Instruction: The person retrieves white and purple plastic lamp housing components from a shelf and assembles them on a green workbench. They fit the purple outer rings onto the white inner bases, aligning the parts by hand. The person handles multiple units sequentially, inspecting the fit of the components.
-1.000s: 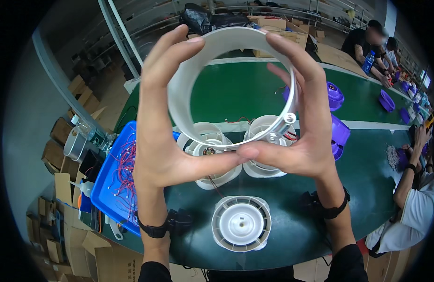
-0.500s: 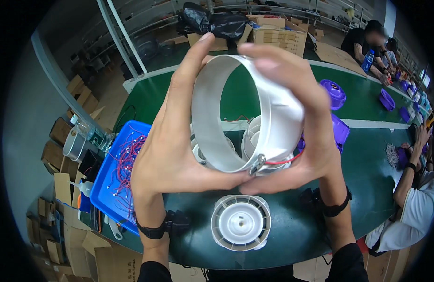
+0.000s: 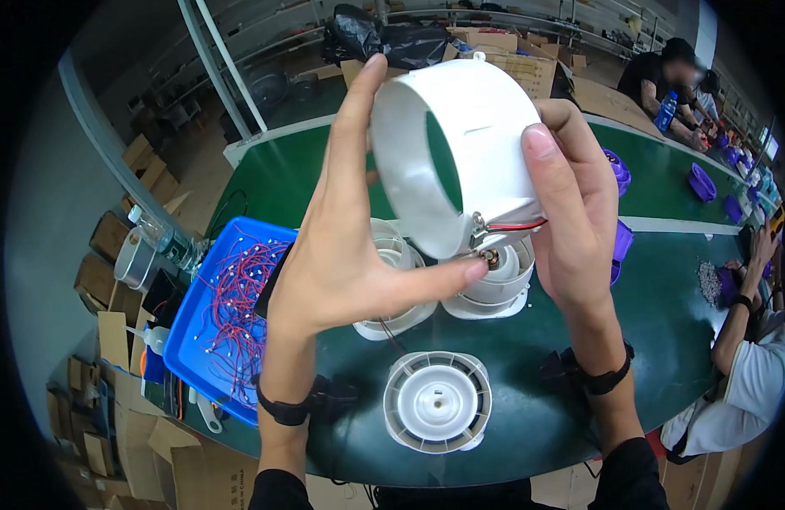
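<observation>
A white plastic ring-shaped housing [image 3: 494,127] is raised above the table, its round opening tilted to the left. Short red and black wires [image 3: 515,225] run along its lower edge beside a small metal clip. My right hand [image 3: 571,204] grips its right side, thumb on the outer wall. My left hand [image 3: 333,246] is around the left side, fingers stretched and thumb apart below the rim; whether it touches is unclear. A round white slotted base [image 3: 436,402] lies in front of me. Behind my hands stand two more white round units [image 3: 507,293], partly hidden.
To the left, a blue tray [image 3: 184,374] holds many red and dark wires. A clear bottle [image 3: 173,246] stands beyond it. Purple housings [image 3: 701,182] lie at the right. A co-worker's arm [image 3: 741,314] reaches over the right edge. Cardboard boxes [image 3: 528,72] stand at the back.
The ring has turned, showing more of its outer wall, and moved up slightly. My right thumb has shifted onto its outer wall. My left thumb has come away from my right fingers.
</observation>
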`<control>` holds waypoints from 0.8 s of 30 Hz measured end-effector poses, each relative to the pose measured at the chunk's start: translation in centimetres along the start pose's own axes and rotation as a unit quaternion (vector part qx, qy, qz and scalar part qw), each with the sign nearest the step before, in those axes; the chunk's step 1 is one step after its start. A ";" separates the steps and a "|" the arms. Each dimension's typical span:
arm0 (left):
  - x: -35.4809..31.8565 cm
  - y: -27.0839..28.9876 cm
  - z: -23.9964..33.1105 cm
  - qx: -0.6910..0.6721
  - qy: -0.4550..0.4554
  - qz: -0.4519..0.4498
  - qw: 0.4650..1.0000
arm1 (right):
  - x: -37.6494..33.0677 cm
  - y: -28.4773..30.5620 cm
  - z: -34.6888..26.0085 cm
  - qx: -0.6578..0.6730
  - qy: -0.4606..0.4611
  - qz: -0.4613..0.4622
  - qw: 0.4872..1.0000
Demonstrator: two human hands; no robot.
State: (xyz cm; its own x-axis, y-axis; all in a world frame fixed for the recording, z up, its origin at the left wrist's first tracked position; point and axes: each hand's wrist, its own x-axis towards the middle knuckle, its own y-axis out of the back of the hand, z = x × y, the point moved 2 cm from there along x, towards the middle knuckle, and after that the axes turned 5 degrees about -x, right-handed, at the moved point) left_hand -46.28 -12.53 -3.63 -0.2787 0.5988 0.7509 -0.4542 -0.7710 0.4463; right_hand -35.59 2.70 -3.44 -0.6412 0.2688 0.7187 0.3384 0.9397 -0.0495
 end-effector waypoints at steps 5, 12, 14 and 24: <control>0.1 -0.9 1.0 -0.106 0.134 0.032 0.985 | -0.3 -0.1 0.2 -0.019 -0.005 0.011 1.000; 0.0 -0.2 1.1 -0.099 0.113 0.089 0.985 | -0.3 -0.6 1.1 0.062 -0.007 -0.007 0.998; 0.1 0.3 1.1 -0.127 0.101 0.108 0.981 | -0.3 0.0 0.8 0.041 -0.014 -0.059 0.997; -0.3 0.5 1.3 -0.205 0.239 0.083 0.945 | -0.2 0.7 -0.1 0.028 0.085 -0.095 0.991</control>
State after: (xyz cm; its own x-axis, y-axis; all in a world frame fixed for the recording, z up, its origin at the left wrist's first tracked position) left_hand -45.28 -13.35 -2.99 -0.6813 0.5821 0.4437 -0.6330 -0.7730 0.0423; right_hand -35.14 3.25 -3.53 -0.5624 0.0514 0.8252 0.1820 0.9813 0.0630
